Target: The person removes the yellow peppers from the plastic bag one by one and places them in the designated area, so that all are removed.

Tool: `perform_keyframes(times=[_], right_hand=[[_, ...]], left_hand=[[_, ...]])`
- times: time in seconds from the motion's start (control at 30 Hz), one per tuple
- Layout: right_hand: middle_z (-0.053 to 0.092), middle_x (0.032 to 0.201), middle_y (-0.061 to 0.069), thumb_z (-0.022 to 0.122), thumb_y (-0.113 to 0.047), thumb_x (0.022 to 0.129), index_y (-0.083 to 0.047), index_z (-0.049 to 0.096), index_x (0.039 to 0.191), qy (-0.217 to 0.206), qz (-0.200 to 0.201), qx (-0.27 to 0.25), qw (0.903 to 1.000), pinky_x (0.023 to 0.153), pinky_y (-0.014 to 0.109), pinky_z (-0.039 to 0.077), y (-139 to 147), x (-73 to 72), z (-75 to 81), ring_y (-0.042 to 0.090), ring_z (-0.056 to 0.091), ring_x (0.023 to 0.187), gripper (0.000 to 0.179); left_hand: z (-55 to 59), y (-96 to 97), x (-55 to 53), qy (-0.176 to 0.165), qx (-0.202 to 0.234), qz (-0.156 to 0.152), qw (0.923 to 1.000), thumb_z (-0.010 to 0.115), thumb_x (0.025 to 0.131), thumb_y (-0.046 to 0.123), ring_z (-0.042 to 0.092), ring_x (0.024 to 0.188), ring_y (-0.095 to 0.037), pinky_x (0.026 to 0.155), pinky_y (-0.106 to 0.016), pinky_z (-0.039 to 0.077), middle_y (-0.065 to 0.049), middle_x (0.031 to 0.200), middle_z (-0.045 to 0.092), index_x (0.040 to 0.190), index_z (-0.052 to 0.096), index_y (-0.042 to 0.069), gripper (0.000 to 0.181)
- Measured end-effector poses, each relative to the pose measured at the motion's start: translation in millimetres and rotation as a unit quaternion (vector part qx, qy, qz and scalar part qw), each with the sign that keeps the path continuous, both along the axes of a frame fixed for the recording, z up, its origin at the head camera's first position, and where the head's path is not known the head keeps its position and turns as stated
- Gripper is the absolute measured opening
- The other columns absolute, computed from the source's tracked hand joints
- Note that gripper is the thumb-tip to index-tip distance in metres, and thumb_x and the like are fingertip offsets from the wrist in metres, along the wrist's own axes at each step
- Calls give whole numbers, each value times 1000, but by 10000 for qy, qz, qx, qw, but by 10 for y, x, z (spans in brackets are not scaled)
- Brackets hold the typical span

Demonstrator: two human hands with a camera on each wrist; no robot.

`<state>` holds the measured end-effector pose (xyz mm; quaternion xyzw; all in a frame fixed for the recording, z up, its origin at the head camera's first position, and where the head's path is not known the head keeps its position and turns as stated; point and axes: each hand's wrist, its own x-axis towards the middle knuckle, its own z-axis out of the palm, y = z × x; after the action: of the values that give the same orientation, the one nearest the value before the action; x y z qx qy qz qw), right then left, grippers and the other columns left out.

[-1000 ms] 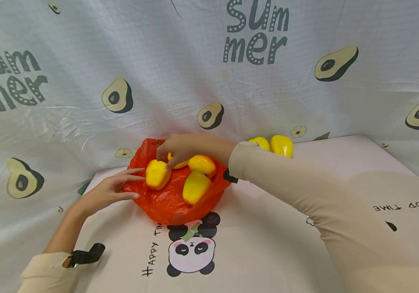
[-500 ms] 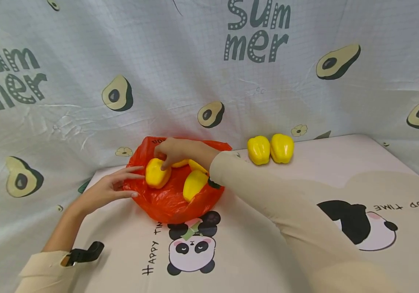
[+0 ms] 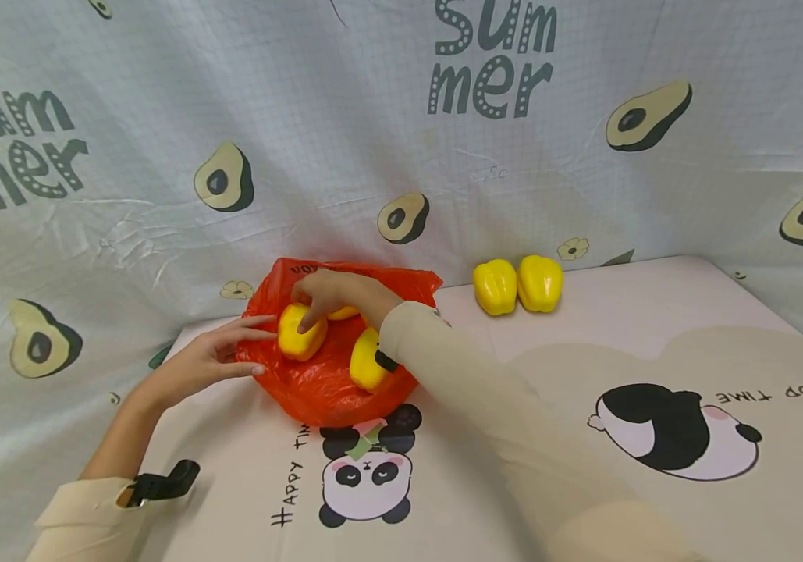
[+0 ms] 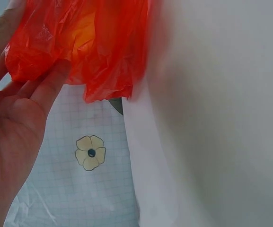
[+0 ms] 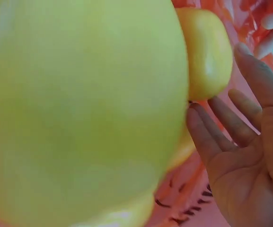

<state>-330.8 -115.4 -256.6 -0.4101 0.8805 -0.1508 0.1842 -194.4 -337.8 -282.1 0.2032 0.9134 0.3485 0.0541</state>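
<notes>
Several yellow bell peppers lie in an opened red plastic bag (image 3: 331, 402) at the table's back left. My right hand (image 3: 324, 297) reaches in over the leftmost bell pepper (image 3: 296, 343), its thumb against the side. In the right wrist view its fingers are spread and fairly straight around the end of that pepper, and another bell pepper (image 5: 79, 94) fills the left side. The front bell pepper (image 3: 364, 363) is partly behind my right sleeve; others are mostly hidden. My left hand (image 3: 214, 363), fingers extended, touches the bag's left edge, and the left wrist view shows fingers behind the plastic.
Two more yellow bell peppers (image 3: 495, 287) stand side by side at the table's back edge, right of the bag. The pale table (image 3: 513, 336) has printed pandas and lettering. A hanging cloth (image 3: 331, 156) with avocado prints closes off the back.
My right hand has shifted slightly left, its thumb further onto the leftmost bell pepper. The right forearm has swung left, uncovering the two bell peppers outside the bag. My left hand stays nearly still.
</notes>
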Motion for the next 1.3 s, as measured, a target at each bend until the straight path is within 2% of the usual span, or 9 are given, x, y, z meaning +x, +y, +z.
perform_keyframes(times=[0.23, 0.47, 0.63, 0.8, 0.9, 1.17, 1.3], right_hand=[[55, 143, -4, 79, -37, 88, -21, 50, 150, -511, -115, -405, 9978, 113, 35, 40, -43, -4, -143, 15, 47, 128, 70], [52, 140, -3, 83, -33, 85, -24, 42, 154, -797, -149, -439, 9957, 109, 36, 41, -129, -23, -198, 17, 45, 126, 81], [51, 136, -2, 85, -31, 82, -27, 41, 153, -976, -230, -512, 9936, 106, 36, 43, -194, -30, -248, 17, 44, 124, 84], [54, 131, -2, 86, -35, 81, -21, 45, 151, -628, -79, -485, 9968, 100, 31, 46, -191, -65, -289, 16, 48, 119, 82], [58, 126, -3, 88, -37, 78, -19, 50, 146, -458, 0, -576, 9973, 94, 27, 48, -141, -84, -263, 16, 51, 114, 80], [60, 127, -4, 90, -32, 76, -22, 53, 147, -263, 323, -860, 9954, 92, 27, 51, 104, -89, -94, 16, 52, 114, 81], [61, 128, -3, 89, -32, 77, -21, 53, 149, 28, 552, -974, 9937, 92, 26, 51, 264, -80, 28, 17, 53, 114, 81]], left_hand=[[-9, -10, -4, -16, -46, 52, 10000, 74, 94, 21, 27, 147, -43, 95, -12, 43, -14, 158, 41, 138, 63, 7, 48], [5, -10, 10, -41, -18, 93, 9999, 74, 94, 20, 26, 147, -44, 93, -13, 45, -14, 158, 41, 137, 63, 7, 47], [7, -6, 17, -61, 38, 68, 10000, 74, 94, 19, 26, 148, -44, 92, -14, 46, -14, 158, 42, 137, 64, 8, 45], [-14, -19, 4, -44, -16, 91, 9999, 74, 94, 20, 26, 148, -44, 93, -15, 46, -13, 158, 42, 137, 64, 8, 45], [-13, -25, 5, -91, -1, 112, 9999, 74, 94, 20, 26, 148, -43, 94, -16, 47, -13, 158, 41, 137, 63, 8, 46], [4, -30, 19, -47, 35, 83, 9999, 73, 94, 19, 26, 147, -45, 91, -15, 47, -15, 158, 41, 137, 63, 7, 45], [4, -44, 20, -77, 16, 117, 9999, 73, 94, 20, 25, 147, -46, 91, -16, 48, -16, 158, 40, 137, 63, 6, 46]])
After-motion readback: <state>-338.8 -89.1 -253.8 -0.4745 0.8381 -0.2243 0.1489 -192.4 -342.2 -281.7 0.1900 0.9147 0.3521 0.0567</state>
